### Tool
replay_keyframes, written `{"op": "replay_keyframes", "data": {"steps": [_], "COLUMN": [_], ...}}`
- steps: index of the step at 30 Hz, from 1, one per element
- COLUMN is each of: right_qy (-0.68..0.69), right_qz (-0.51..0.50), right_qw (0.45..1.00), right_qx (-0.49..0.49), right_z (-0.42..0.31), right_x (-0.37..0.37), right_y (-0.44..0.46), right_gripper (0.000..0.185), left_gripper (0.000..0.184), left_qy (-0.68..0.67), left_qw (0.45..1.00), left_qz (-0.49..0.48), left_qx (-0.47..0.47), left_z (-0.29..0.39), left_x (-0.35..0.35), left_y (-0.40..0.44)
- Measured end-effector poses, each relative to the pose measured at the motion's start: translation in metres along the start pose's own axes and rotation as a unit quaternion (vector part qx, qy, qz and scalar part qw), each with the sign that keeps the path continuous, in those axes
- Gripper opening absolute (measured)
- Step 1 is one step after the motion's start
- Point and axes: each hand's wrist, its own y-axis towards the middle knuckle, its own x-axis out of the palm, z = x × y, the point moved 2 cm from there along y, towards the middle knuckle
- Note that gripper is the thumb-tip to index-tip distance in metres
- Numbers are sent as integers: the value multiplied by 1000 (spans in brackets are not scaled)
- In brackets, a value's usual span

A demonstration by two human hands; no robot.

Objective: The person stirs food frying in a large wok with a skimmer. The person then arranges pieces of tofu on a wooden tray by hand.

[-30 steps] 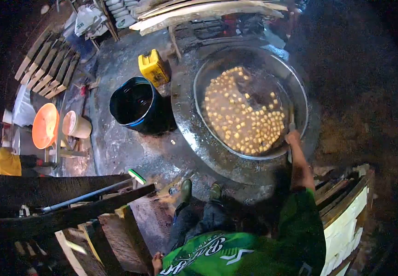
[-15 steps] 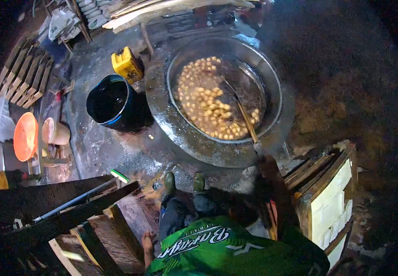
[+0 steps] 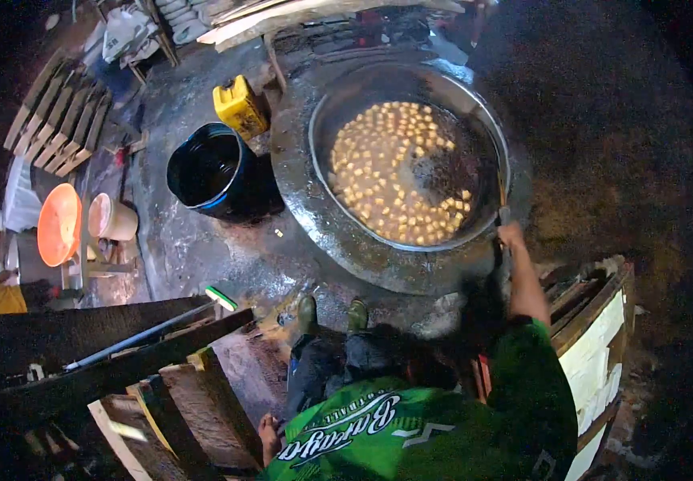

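Note:
My right hand is closed round the grip of a long wooden-handled stirring tool at the right rim of a large round metal pan. The tool's far end cannot be made out against the pan's wall. Many golden, tofu-like cubes float in brown liquid, mostly at the left and front, around a darker bubbling patch. Low at my left side hangs my left hand, its fingers loosely bent and apparently empty, beside a wooden crate.
A dark drum and a yellow jerrycan stand left of the pan's raised surround. Farther left are an orange basin and a pale bucket. A blue-handled brush lies nearby. White slabs in wooden frames stand at right.
My right hand has swung the tool outward from among the cubes to the pan's right rim. The cubes have spread apart. My left hand still hangs low; the view has shifted slightly.

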Motion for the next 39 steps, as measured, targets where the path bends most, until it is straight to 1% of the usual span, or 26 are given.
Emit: {"op": "replay_keyframes", "data": {"steps": [1, 2, 4, 6, 7, 9, 12, 16, 20, 21, 22, 23, 24, 25, 26, 27, 28, 29, 30, 31, 32, 34, 36, 37, 38, 39], "right_qy": [32, 129, 314, 195, 182, 193, 229, 292, 425, 469, 564, 612, 655, 657, 685, 711, 713, 733, 750, 752, 754, 609, 554, 487, 483, 352], "right_qz": [-48, -75, -129, -340, -397, -449, -484, -482, -438, -423, -404, -428, -451, -454, -428, -403, -348, -341, -335, -320, -303, -234, -200, -183, -178, -127], "right_qw": [998, 987, 929, 920, 899, 871, 836, 810, 785, 771, 713, 662, 605, 601, 590, 575, 607, 588, 571, 576, 583, 758, 801, 854, 857, 927], "right_qx": [13, 57, 146, -29, -37, -58, -117, -164, -104, -90, -101, -65, -27, -31, -3, 27, -40, -22, -4, -13, -22, -9, -109, -3, -3, 32], "right_z": [1, 2, 5, 79, 80, 52, 10, -74, -148, -161, -175, -189, -203, -212, -223, -232, -241, -244, -239, -223, -209, -195, -180, -184, -184, -179], "right_x": [-8, -9, -4, 69, 72, 80, 110, 148, 186, 199, 213, 230, 239, 247, 247, 249, 242, 242, 241, 266, 289, 252, 205, 178, 168, 160], "right_y": [-6, -18, -36, 43, 35, 11, -2, -9, -17, -12, -11, -1, 5, 15, 21, 25, 27, 36, 46, 76, 106, 107, 89, 78, 77, 79], "right_gripper": [18, 21, 30, 31, 30, 29, 27, 24, 22, 21, 21, 20, 19, 19, 18, 17, 16, 16, 17, 15, 14, 12, 14, 19, 19, 20], "left_gripper": [27, 26, 27, 27, 27, 27, 27, 27, 23, 22, 22, 25, 31, 39, 46, 48, 49, 51, 53, 56, 56, 56, 55, 55, 55, 55], "left_qy": [42, 83, 78, 52, 40, 27, 10, -41, 79, 39, -1, -15, -65, -382, -572, -509, -441, -303, -154, -8, 27, 19, 13, 10, 8, 6], "left_qw": [998, 993, 990, 989, 988, 987, 983, 978, 982, 979, 972, 973, 979, 896, 723, 779, 824, 887, 923, 915, 928, 941, 947, 949, 950, 953], "left_qz": [40, 80, 102, 105, 104, 102, 117, 138, 134, 139, 146, 137, 87, -158, -338, -292, -249, -153, -47, 53, 92, 103, 101, 98, 96, 91], "left_qx": [-10, -24, -60, -91, -103, -120, -138, -151, -103, -143, -182, -185, -172, -163, -190, -220, -255, -314, -349, -400, -361, -322, -305, -299, -296, -288], "left_z": [-9, -18, -33, -38, -42, -46, -40, -36, -13, -14, -15, -24, -42, -51, -43, -43, -44, -50, -54, -56, -51, -44, -45, -46, -48, -47], "left_x": [-3, -5, -7, -1, -2, 1, 11, 16, 13, 12, 11, 3, -11, -24, -26, -30, -34, -36, -39, -42, -35, -23, -13, -10, -8, -7], "left_y": [-6, -11, -20, -21, -21, -17, -7, 3, 0, 0, 0, 5, 10, 12, 9, 8, 6, 0, -6, -13, -17, -13, -7, -4, -2, 2]}}
